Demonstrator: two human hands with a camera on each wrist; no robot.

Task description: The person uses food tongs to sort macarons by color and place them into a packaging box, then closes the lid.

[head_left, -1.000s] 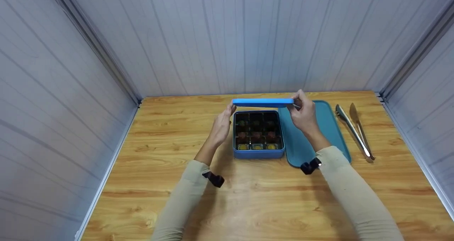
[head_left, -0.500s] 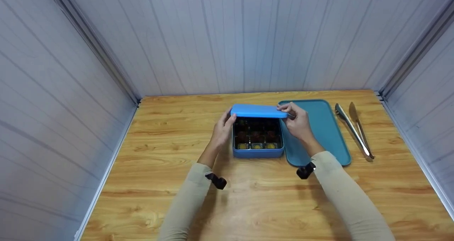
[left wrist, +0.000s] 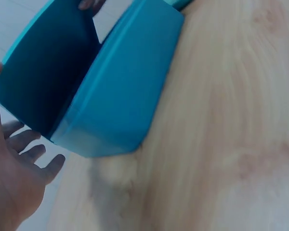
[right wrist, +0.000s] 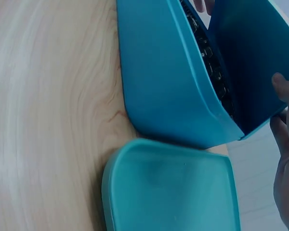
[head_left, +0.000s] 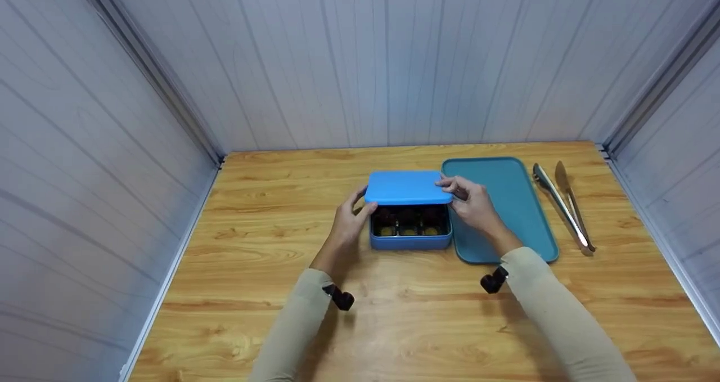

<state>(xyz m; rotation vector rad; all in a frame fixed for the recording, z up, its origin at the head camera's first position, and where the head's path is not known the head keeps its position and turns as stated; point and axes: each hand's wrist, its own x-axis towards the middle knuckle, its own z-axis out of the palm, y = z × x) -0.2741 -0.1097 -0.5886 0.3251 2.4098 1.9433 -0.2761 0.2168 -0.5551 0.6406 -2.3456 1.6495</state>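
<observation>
A blue lid [head_left: 408,187] leans over a blue box [head_left: 410,242], its back edge down at the box's rim and its front edge raised. Through the gap show chocolates [head_left: 408,219] in a divided tray, the front row topped with yellow. My left hand [head_left: 350,219] holds the lid's left side, thumb at the front corner; in the left wrist view the fingers [left wrist: 26,144] spread along the lid's edge. At the lid's front right corner my right hand [head_left: 472,202] pinches the edge, thumb under the inner face in the right wrist view.
A teal tray [head_left: 500,213] lies flat against the box's right side. Further right are metal tongs [head_left: 562,207] and a brown-bladed spatula-like utensil [head_left: 569,188]. Panelled walls [head_left: 360,61] enclose the wooden table [head_left: 270,219] at the back and sides.
Both hands have lowered the lid from above the box's back edge and tipped it forward, so it now covers the rear rows of chocolates. Box, tray and utensils have stayed put.
</observation>
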